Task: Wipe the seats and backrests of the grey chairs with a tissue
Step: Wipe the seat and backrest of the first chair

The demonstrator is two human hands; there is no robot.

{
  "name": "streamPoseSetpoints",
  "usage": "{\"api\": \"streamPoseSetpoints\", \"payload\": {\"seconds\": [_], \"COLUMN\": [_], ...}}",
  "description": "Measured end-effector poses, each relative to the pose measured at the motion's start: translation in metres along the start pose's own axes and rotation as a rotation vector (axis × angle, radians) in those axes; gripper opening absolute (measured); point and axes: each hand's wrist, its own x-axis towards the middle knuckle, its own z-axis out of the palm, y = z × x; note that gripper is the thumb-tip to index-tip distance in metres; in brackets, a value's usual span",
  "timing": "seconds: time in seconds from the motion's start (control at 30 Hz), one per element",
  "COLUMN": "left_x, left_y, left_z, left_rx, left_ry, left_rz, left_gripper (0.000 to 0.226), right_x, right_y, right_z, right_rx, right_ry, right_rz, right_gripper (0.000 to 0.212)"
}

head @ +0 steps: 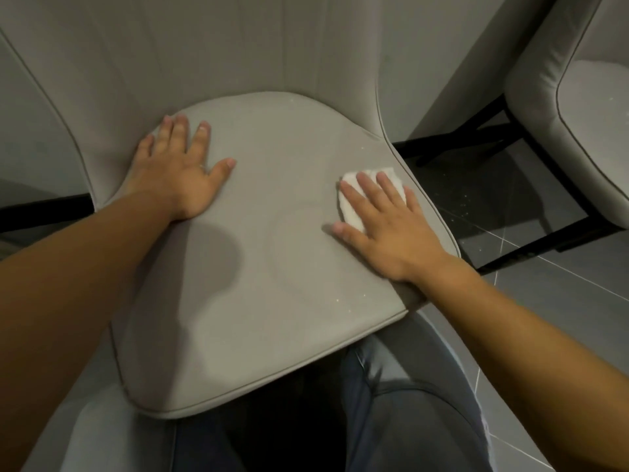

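A grey chair fills the head view, its padded seat (272, 253) in front of me and its tall backrest (218, 52) rising behind. My left hand (177, 172) lies flat and spread on the seat's back left corner, holding nothing. My right hand (384, 226) presses flat on a folded white tissue (354, 195) near the seat's right edge. The tissue's far end shows beyond my fingertips; the rest is hidden under my palm.
A second grey chair (578, 107) stands to the right on black legs (476, 141). Dark tiled floor (561, 294) lies between the two chairs. My legs in dark trousers (401, 410) are against the seat's front edge.
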Motion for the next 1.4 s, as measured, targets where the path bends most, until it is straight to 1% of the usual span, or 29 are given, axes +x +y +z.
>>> {"api": "streamPoseSetpoints", "payload": {"seconds": [0.1, 0.17, 0.23, 0.33, 0.37, 0.43, 0.47, 0.53, 0.63, 0.7, 0.77, 0.83, 0.9, 0.93, 1.0, 1.07, 1.13, 1.2, 1.3, 1.37, 1.4], "left_x": [0.0, 0.001, 0.001, 0.001, 0.001, 0.001, 0.001, 0.001, 0.0, 0.0, 0.0, 0.0, 0.0, -0.001, -0.003, -0.005, -0.007, -0.014, -0.031, -0.042, -0.047], "left_y": [0.0, 0.001, 0.001, 0.0, 0.0, 0.001, 0.001, 0.001, 0.001, 0.002, 0.002, 0.002, 0.004, 0.004, 0.004, 0.007, 0.012, 0.014, -0.002, -0.019, -0.026], "left_z": [-0.002, -0.003, -0.003, -0.003, -0.002, -0.002, -0.001, -0.001, 0.0, -0.001, -0.002, -0.003, -0.003, -0.003, -0.007, -0.014, -0.018, -0.02, -0.029, -0.042, -0.05], "left_rx": [0.004, 0.008, 0.008, 0.004, 0.004, 0.006, 0.003, -0.01, -0.011, 0.004, 0.014, 0.015, 0.025, 0.038, 0.068, 0.083, 0.074, 0.063, 0.015, 0.007, 0.029], "left_ry": [-0.005, -0.014, -0.023, -0.03, -0.023, -0.012, -0.008, 0.001, 0.008, 0.017, 0.007, 0.004, -0.013, -0.024, -0.04, -0.052, -0.072, -0.058, 0.026, 0.075, 0.127], "left_rz": [-0.002, -0.004, -0.006, -0.009, -0.008, 0.0, 0.005, 0.011, 0.015, 0.015, 0.006, -0.003, -0.002, -0.002, -0.011, -0.016, -0.008, 0.007, 0.069, 0.111, 0.14], "left_gripper": [0.093, 0.093, 0.093, 0.093, 0.093, 0.093, 0.093, 0.092, 0.092, 0.092, 0.092, 0.092, 0.092, 0.092, 0.09, 0.084, 0.078, 0.073, 0.061, 0.046, 0.039], "right_x": [0.035, 0.037, 0.017, -0.038, -0.055, -0.071, -0.071, -0.062, -0.043, -0.036, -0.028, -0.021, -0.015, -0.012, -0.004, 0.018, 0.054, 0.097, 0.156, 0.181, 0.19], "right_y": [-0.012, -0.031, -0.061, -0.108, -0.114, -0.109, -0.098, -0.066, 0.005, 0.045, 0.057, 0.043, 0.012, -0.007, -0.044, -0.069, -0.079, -0.082, -0.085, -0.091, -0.094], "right_z": [-0.005, -0.003, 0.01, 0.036, 0.043, 0.048, 0.045, 0.031, 0.005, -0.009, -0.013, -0.006, 0.005, 0.012, 0.026, 0.032, 0.03, 0.022, 0.013, 0.013, 0.013], "right_rx": [-0.029, -0.051, -0.069, -0.068, -0.066, -0.081, -0.093, -0.139, -0.161, -0.068, 0.006, -0.042, -0.063, -0.052, -0.014, 0.024, 0.04, 0.036, 0.031, 0.03, 0.03], "right_ry": [-0.02, -0.051, -0.051, 0.033, 0.063, 0.067, 0.062, 0.053, 0.014, -0.031, -0.033, 0.034, 0.088, 0.096, 0.099, 0.09, 0.098, 0.096, 0.078, 0.086, 0.098], "right_rz": [0.051, 0.051, -0.066, -0.357, -0.422, -0.472, -0.468, -0.386, -0.116, 0.03, 0.1, 0.16, 0.141, 0.075, -0.087, -0.158, -0.122, -0.061, 0.001, 0.03, 0.041], "right_gripper": [0.086, 0.091, 0.092, 0.09, 0.088, 0.083, 0.081, 0.079, 0.081, 0.079, 0.079, 0.087, 0.096, 0.098, 0.095, 0.091, 0.091, 0.091, 0.089, 0.088, 0.089]}}
